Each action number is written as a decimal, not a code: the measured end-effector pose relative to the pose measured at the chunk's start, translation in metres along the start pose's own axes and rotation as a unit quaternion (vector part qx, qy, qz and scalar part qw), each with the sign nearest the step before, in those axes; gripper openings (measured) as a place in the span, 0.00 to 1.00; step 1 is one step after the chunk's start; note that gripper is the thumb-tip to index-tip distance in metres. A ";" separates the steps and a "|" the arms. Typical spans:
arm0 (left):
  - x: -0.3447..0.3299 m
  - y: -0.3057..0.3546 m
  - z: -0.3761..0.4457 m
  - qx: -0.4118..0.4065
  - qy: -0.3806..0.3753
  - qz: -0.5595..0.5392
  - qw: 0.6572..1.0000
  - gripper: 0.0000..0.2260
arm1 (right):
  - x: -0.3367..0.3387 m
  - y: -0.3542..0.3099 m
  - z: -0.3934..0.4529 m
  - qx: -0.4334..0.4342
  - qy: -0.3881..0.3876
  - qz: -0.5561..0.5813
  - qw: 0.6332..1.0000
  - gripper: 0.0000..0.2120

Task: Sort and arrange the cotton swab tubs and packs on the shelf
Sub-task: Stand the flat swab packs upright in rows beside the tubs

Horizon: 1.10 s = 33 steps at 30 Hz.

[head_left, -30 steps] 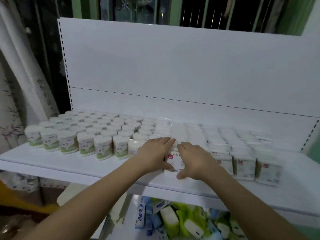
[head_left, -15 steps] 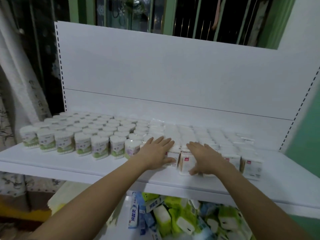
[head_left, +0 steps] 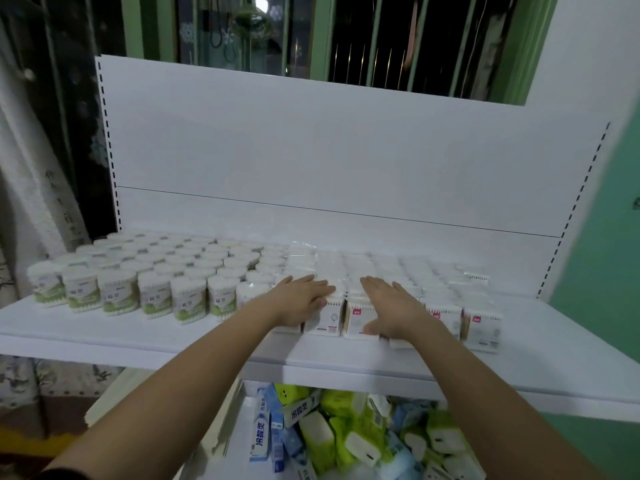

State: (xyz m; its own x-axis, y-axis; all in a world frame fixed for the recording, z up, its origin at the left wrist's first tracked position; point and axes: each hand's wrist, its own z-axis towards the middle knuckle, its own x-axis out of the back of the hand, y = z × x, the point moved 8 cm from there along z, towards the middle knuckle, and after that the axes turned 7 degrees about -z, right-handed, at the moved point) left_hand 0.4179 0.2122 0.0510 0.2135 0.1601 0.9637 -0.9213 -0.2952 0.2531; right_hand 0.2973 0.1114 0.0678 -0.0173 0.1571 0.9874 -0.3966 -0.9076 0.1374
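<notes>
While both hands lie flat, two kinds of swab stock fill the shelf [head_left: 104, 337].

Seven tubs [head_left: 117, 294] stand in the front row, with more rows behind, too many to count surely. At least five packs [head_left: 481, 327] face front, others partly hidden. Left hand [head_left: 303, 301] and right hand [head_left: 391, 306] each have the grip apart, fingers straight, pressing the tops of the packs beneath them. Tubs lie left of the left hand; further packs lie right of the right hand.
</notes>
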 end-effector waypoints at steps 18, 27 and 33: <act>-0.032 0.153 0.055 -0.094 0.143 0.147 0.974 0.31 | -0.028 0.163 -0.098 -0.093 0.222 0.215 0.947 0.08; -0.039 0.157 0.074 -0.112 0.209 0.181 0.954 0.34 | -0.045 0.140 -0.070 0.071 0.254 0.152 0.952 0.18; -0.034 0.188 0.072 -0.156 0.246 0.149 0.945 0.29 | -0.020 0.214 -0.098 -0.036 0.339 0.183 0.922 0.16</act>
State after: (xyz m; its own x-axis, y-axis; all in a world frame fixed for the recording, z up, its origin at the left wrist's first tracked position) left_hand 0.2613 0.0836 0.0721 -0.1760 0.5559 0.8124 -0.9842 -0.1156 -0.1342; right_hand 0.1225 -0.0476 0.0701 -0.7218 0.0753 0.6880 -0.3100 -0.9240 -0.2240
